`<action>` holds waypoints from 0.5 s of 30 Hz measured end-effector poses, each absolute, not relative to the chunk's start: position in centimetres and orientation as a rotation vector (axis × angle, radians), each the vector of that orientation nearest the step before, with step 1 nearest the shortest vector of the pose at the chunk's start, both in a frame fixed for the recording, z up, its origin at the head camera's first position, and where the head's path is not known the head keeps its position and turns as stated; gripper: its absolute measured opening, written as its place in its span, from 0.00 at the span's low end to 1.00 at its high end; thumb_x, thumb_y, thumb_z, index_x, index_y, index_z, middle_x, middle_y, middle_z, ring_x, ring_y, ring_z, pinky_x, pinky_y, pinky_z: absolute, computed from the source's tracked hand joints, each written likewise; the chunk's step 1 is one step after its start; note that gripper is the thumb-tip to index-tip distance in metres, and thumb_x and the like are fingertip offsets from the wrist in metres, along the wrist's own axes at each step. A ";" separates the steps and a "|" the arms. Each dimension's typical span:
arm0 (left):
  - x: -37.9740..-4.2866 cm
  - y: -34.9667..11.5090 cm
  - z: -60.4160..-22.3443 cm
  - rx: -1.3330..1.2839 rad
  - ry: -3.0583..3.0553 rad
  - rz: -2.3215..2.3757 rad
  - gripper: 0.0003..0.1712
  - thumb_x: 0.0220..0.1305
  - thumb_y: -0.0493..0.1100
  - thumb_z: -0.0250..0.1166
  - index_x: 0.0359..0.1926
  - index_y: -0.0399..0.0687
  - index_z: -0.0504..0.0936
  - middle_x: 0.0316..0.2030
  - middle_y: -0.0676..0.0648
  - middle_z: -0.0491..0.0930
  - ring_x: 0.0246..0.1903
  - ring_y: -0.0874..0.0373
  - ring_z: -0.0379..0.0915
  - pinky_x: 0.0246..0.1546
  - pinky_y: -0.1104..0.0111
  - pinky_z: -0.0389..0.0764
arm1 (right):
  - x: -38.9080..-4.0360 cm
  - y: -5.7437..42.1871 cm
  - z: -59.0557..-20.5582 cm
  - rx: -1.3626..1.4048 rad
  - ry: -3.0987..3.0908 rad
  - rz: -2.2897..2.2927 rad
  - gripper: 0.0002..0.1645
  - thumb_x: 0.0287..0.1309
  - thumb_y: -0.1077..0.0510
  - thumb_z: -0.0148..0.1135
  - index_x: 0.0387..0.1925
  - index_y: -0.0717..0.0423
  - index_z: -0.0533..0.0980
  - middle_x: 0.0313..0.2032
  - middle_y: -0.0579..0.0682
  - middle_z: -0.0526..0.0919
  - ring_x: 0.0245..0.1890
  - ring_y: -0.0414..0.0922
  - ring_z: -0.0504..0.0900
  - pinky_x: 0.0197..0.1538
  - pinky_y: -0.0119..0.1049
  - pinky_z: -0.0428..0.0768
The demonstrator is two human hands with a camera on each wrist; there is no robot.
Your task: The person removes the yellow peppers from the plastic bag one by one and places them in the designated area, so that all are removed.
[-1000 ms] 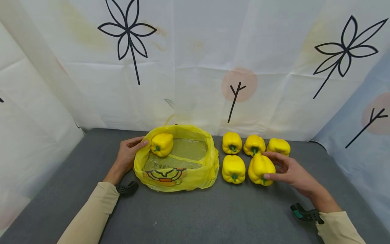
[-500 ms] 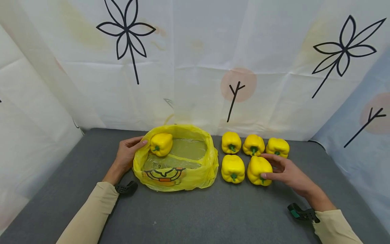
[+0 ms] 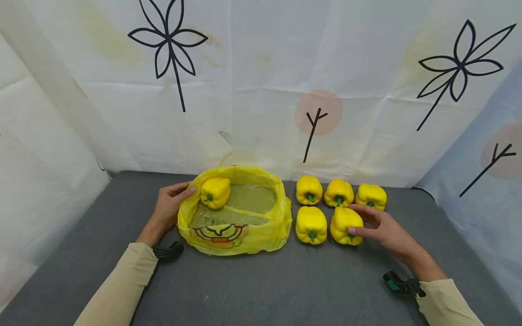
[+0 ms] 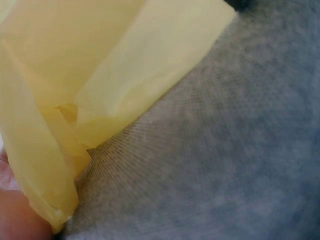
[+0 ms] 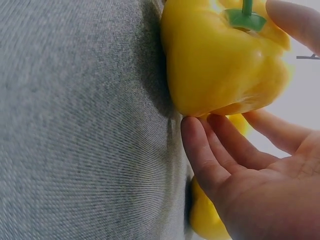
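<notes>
A yellow plastic bag (image 3: 228,240) stands on the grey table with its mouth spread wide. One yellow bell pepper (image 3: 215,192) lies inside it at the left. My left hand (image 3: 168,206) holds the bag's left rim, thumb over the edge; the left wrist view shows the bag's yellow film (image 4: 110,65) beside a bit of that hand. To the right, my right hand (image 3: 381,228) holds a front-row yellow bell pepper (image 3: 344,222), thumb near its green stem and fingers behind. In the right wrist view this pepper (image 5: 220,65) sits between thumb and fingertips, close over the table.
Beside the held pepper stands another yellow bell pepper (image 3: 311,224). Behind them is a row of three: a left one (image 3: 308,188), a middle one (image 3: 338,191) and a right one (image 3: 372,194). A white printed cloth (image 3: 261,122) hangs behind the table (image 3: 244,290).
My right hand and the pepper in it have moved slightly left and down, baring more of the back right pepper. The left hand keeps its hold on the bag.
</notes>
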State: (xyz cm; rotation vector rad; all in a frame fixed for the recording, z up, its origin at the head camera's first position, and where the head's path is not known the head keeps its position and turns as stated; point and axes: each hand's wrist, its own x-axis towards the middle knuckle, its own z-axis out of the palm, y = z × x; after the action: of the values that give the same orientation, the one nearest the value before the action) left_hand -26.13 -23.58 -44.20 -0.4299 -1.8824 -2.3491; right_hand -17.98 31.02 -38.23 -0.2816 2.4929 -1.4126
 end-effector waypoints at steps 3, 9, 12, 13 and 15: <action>-26.1 -23.6 -44.1 -0.430 -1.884 -2.345 0.19 0.72 0.33 0.63 0.61 0.27 0.79 0.47 0.51 0.87 0.43 0.58 0.85 0.42 0.68 0.87 | -18.0 31.1 -38.3 -0.276 2.496 -1.416 0.45 0.70 0.50 0.65 0.77 0.63 0.55 0.74 0.67 0.58 0.73 0.71 0.54 0.65 0.67 0.70; -26.1 -23.5 -44.1 -0.433 -1.880 -2.352 0.19 0.72 0.33 0.63 0.61 0.27 0.79 0.47 0.51 0.87 0.43 0.58 0.85 0.42 0.68 0.87 | -18.0 31.0 -38.2 -0.292 2.492 -1.421 0.45 0.70 0.52 0.64 0.78 0.64 0.54 0.74 0.68 0.57 0.72 0.71 0.55 0.64 0.64 0.73; -26.1 -23.5 -44.1 -0.437 -1.875 -2.360 0.19 0.72 0.32 0.62 0.61 0.27 0.79 0.47 0.51 0.87 0.43 0.58 0.85 0.42 0.67 0.87 | -18.0 31.0 -38.2 -0.307 2.485 -1.428 0.45 0.71 0.53 0.64 0.78 0.65 0.53 0.74 0.68 0.56 0.72 0.71 0.56 0.62 0.61 0.75; -26.1 -23.6 -44.1 -0.439 -1.875 -2.361 0.19 0.72 0.32 0.62 0.61 0.27 0.79 0.47 0.51 0.86 0.43 0.58 0.85 0.42 0.67 0.87 | -18.0 31.0 -38.2 -0.309 2.482 -1.429 0.45 0.70 0.54 0.64 0.78 0.65 0.53 0.74 0.68 0.56 0.72 0.71 0.57 0.62 0.60 0.76; -26.1 -23.6 -44.2 -0.443 -1.875 -2.362 0.19 0.73 0.32 0.62 0.61 0.28 0.79 0.47 0.51 0.86 0.43 0.58 0.85 0.42 0.67 0.87 | -18.0 31.0 -38.2 -0.302 2.472 -1.433 0.46 0.70 0.54 0.64 0.78 0.65 0.52 0.74 0.68 0.56 0.72 0.71 0.57 0.61 0.59 0.77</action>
State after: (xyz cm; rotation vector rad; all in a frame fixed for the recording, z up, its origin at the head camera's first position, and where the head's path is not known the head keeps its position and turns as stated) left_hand -26.11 -23.59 -44.18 -0.4432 -1.8747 -2.3623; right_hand -18.05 31.01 -38.20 -0.3022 2.4721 -1.4330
